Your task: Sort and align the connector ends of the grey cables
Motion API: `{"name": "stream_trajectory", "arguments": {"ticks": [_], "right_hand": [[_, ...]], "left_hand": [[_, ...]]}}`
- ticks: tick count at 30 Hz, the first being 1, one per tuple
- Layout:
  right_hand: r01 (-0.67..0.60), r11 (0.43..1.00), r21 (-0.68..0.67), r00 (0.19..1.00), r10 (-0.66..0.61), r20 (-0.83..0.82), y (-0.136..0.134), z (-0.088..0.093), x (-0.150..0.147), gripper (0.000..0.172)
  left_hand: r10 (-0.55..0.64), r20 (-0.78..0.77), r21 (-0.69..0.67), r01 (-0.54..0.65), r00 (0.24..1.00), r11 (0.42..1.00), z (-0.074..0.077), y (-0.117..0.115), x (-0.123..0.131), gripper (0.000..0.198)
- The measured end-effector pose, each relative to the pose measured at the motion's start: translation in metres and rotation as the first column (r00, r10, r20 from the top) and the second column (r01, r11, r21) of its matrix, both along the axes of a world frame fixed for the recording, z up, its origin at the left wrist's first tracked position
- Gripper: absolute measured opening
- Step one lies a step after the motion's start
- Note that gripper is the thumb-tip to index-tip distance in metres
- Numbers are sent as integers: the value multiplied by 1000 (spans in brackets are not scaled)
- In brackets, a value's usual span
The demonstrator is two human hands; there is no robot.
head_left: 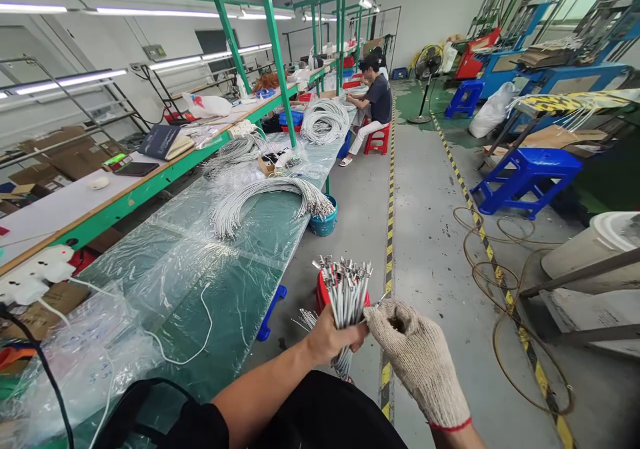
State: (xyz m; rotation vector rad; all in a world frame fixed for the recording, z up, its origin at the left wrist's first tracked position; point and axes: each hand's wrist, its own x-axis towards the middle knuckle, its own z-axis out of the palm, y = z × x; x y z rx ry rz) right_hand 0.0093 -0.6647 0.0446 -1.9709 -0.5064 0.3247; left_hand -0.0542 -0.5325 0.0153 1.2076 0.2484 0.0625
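Bundle (pixel 345 297) of grey cables, metal plugs upward, stands clamped in the bare left hand (pixel 327 337), whose fingers wrap its lower half; the loose tails hang out below the fist. The right hand (pixel 413 345), in a knit glove with a red cuff, is curled just right of the left one, its fingertips against the bundle's side. Whether it pinches a cable or only touches cannot be told. The two hands are close together, over the floor just off the counter's edge. Right behind the bundle a red bucket (pixel 321 293) stands on the floor, and more plug ends poke out just left of the left hand. Farther ahead of the hands a teal bucket (pixel 324 224) sits by the counter (pixel 225 289), which runs off left and ahead under a clear plastic sheet. On it, ahead and left of the hands, lies an arched sheaf (pixel 265 195) of the same grey cables. Nearer, left of the left forearm, a thin white lead (pixel 210 325) trails across the plastic, and far left lies a white power strip (pixel 35 272). Right of the hands a yellow-black stripe (pixel 389 235) runs along the floor, with brown wire loops (pixel 500 289) beyond it and a blue stool (pixel 525 172) farther ahead. Far ahead a person (pixel 376 99) sits at the same counter.
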Motion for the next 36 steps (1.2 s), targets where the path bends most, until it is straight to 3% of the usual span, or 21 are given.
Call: {"name": "stream_trajectory", "arguments": {"ticks": [2, 4, 8, 11, 13, 17, 22, 27, 33, 36], "right_hand": [[-23, 998, 59, 998, 26, -49, 0, 1, 0, 36], [-75, 989, 124, 990, 89, -109, -1, 3, 1, 36], [-175, 965, 194, 949, 218, -226, -11, 12, 10, 41], [-76, 978, 193, 958, 126, -258, -20, 18, 22, 51], [-73, 984, 164, 963, 113, -246, -23, 19, 29, 54], [-196, 979, 65, 957, 205, -206, -23, 12, 36, 52], [-156, 980, 123, 970, 176, -171, -23, 2, 38, 49], [-267, 957, 112, 936, 285, -205, -29, -3, 47, 46], [-31, 990, 137, 999, 34, -26, -12, -2, 31, 43], [74, 971, 227, 996, -62, -58, -2, -2, 24, 41]], "left_hand": [[-35, 51, -120, 41, 998, 992, -1, 4, -4, 42], [-74, 66, -153, 83, 995, 985, 2, 7, -7, 40], [-71, 38, -88, 74, 997, 993, 15, 10, -9, 36], [-72, -11, -3, 72, 997, 997, 22, 8, -9, 37], [-63, -41, 62, 65, 997, 996, 23, 5, -8, 37], [-34, -89, 166, 48, 995, 985, 18, -2, -7, 37], [-68, -118, 137, 84, 991, 987, 14, -4, -5, 39], [-94, -100, 123, 106, 991, 987, 12, -3, -4, 38], [1, -62, 185, 10, 998, 983, 14, -8, -5, 35], [35, -37, 215, -27, 999, 976, 15, -10, -4, 36]]}}
